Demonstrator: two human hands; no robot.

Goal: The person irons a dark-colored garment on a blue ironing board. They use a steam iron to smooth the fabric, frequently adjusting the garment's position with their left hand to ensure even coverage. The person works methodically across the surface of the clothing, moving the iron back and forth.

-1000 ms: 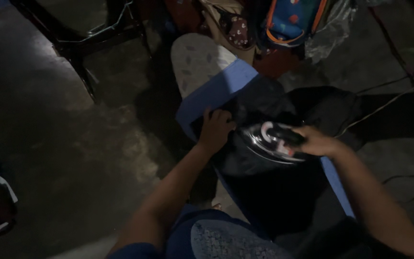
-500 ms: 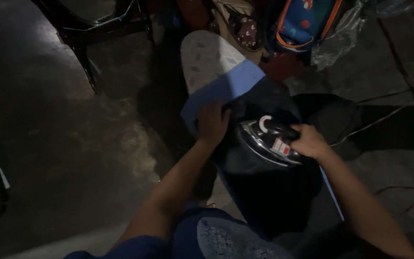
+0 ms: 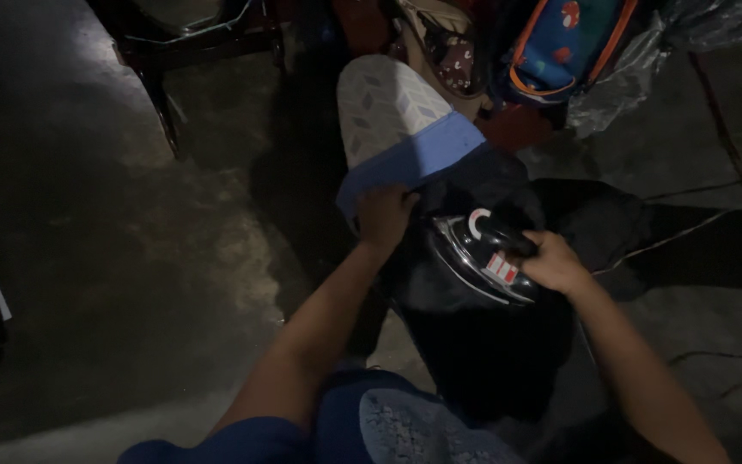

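Observation:
A dark garment point(image 3: 474, 326) lies spread over an ironing board point(image 3: 384, 107) with a pale patterned cover and a blue cloth point(image 3: 414, 159) laid across it. My right hand point(image 3: 551, 262) grips the black handle of a dark clothes iron point(image 3: 474, 258) resting on the garment. At the garment's left edge, just below the blue cloth, my left hand point(image 3: 384, 215) presses down with fingers curled on the fabric. The room is dim, so fine detail is hard to see.
A dark chair frame point(image 3: 173, 51) stands on the concrete floor at upper left. A blue and orange backpack point(image 3: 551, 47), a patterned bag point(image 3: 448, 47) and plastic sheeting point(image 3: 637, 69) crowd the far end. Cords point(image 3: 689, 223) run across the floor at right.
My left hand has slid up the garment's edge toward the blue cloth. The iron and my right hand have shifted slightly forward along the board.

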